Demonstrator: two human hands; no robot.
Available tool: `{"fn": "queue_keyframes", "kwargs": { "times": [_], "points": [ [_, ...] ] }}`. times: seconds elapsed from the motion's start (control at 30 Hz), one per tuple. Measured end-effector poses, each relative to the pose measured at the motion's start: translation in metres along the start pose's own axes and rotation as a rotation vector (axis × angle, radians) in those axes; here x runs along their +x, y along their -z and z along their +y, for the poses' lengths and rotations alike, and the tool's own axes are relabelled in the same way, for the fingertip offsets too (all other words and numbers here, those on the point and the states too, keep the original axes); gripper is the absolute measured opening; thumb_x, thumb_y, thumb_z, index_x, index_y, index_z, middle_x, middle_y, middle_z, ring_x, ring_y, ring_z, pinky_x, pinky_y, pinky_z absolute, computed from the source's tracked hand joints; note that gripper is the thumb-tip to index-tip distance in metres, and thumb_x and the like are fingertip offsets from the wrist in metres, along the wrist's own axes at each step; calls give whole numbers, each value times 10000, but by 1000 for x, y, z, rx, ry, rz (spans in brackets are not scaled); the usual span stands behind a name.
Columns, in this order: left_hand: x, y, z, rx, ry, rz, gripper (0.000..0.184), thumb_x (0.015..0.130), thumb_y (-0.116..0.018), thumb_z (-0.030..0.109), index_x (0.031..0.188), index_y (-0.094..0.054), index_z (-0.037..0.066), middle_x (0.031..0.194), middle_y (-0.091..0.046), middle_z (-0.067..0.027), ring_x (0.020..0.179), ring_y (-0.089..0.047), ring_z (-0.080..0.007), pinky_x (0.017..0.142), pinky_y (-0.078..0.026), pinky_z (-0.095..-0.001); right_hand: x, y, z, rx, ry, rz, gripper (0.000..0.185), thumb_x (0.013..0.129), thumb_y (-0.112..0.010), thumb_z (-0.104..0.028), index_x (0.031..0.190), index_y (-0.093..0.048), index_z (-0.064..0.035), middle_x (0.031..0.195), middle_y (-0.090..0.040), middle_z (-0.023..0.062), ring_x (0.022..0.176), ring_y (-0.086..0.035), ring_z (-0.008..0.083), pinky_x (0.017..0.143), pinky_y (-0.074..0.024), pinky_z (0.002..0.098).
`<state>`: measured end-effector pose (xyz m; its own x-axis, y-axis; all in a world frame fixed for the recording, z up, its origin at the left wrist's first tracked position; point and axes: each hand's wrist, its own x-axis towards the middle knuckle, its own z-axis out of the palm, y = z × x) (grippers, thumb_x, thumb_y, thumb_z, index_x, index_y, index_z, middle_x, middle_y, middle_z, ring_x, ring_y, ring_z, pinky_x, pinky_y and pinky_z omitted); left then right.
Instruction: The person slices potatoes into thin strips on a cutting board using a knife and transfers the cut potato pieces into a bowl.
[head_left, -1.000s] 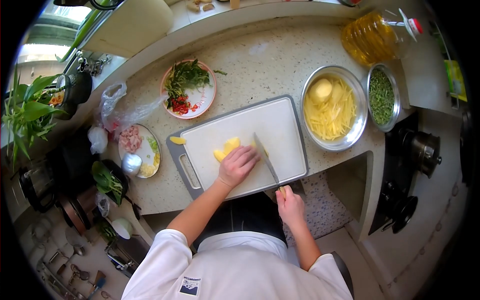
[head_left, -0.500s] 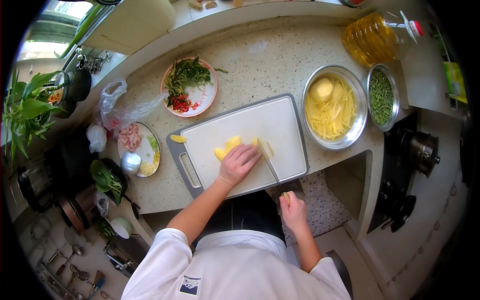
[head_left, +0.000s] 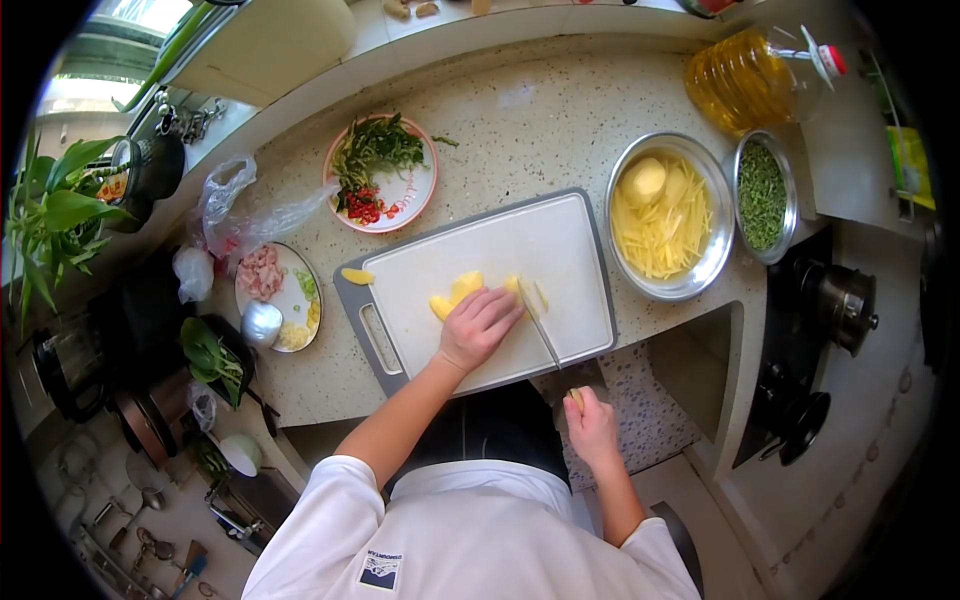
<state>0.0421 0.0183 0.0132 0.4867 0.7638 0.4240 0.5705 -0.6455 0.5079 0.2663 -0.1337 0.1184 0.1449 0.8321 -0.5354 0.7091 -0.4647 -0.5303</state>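
Observation:
A white cutting board [head_left: 430, 262] with a grey rim lies on the counter. My left hand [head_left: 480, 328] presses down on a piece of peeled potato [head_left: 512, 284], most of it under the fingers. Wrapped round the knife's handle is my right hand [head_left: 590, 420], just off the board's front edge. The blade of the knife [head_left: 540, 328] stands on the board beside my left fingertips, at the potato's right end. Thin potato slices [head_left: 541, 296] lie right of the blade. More potato pieces [head_left: 466, 285] rest left of my fingers, and one wedge [head_left: 357, 276] sits on the board's left corner.
Right of the board stands a steel bowl [head_left: 614, 240] of potato strips, with a bowl of chopped greens [head_left: 764, 195] and an oil bottle [head_left: 745, 80] beyond. Left are a plate [head_left: 425, 185] of herbs and chillies, a plate [head_left: 290, 265] of diced meat and a plastic bag [head_left: 225, 205].
The knife blade has shifted slightly and stands more upright, and slices now show to its right. My right hand has moved a little right and down. My left hand has barely moved.

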Motion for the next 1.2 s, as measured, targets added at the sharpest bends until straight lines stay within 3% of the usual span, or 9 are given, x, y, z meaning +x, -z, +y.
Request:
{"fn": "queue_keyframes", "kwargs": {
  "times": [0.17,0.47,1.2],
  "points": [
    [0,-1,-1,-2,2,5,186,802,-740,94,984,-775,105,1087,-750,-81,1054,-727,-256,914,-603,-406,-1,0,-1,0,4,-1,292,1031,-624,-356,988,-613,-67,777,-696,221,761,-685,478,655,-538,547],
    [-2,-1,-1,-21,14,-8,246,832,-695,96,1059,-789,109,1115,-735,-63,1073,-707,-238,939,-588,-399,1,1,4,15,-9,-14,291,1034,-622,-340,975,-609,-55,774,-687,232,762,-681,482,651,-529,554],
    [-1,-1,0,-24,28,-2,206,846,-706,98,1034,-789,99,1103,-741,-67,1059,-711,-235,935,-587,-399,-1,3,-3,20,3,-8,309,1037,-617,-358,974,-607,-56,770,-678,244,768,-673,497,650,-524,562]
  ]
}}
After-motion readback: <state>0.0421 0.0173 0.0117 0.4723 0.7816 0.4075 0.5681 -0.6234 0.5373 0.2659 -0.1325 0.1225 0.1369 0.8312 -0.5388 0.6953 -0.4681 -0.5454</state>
